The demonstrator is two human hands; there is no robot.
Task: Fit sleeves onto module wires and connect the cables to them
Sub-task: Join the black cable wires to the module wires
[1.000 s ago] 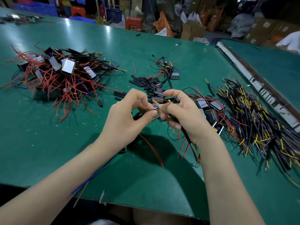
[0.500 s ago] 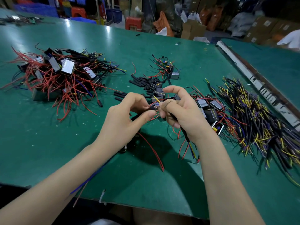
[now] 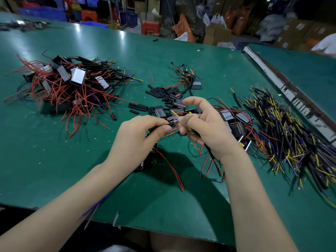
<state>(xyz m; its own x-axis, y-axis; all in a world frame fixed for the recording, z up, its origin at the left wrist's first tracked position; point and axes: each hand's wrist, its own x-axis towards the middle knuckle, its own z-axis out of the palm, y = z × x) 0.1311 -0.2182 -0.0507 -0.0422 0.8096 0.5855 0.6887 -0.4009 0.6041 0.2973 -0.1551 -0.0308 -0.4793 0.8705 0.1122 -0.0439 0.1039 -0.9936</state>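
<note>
Both hands are meeting above the middle of the green worktop, and the work is sitting right between their fingertips. The left hand is pinching a short black sleeve between thumb and forefinger, with a thin red wire trailing down from under it onto the worktop. The right hand is gripping a black cable in its curled lower fingers, thumb pressing near the tip, forefinger arching free above; small yellow and blue wire ends (fine, partly blurred) are poking out just where the two hands are touching.

Just behind the hands a scatter of stubby matte black sleeves is lying. Far left, a tangled heap of boxy, glossy-faced modules with red wires is sitting well apart. Beside the right wrist more modules are resting, and further right a long pile of black cables with yellow tips is spreading out.
</note>
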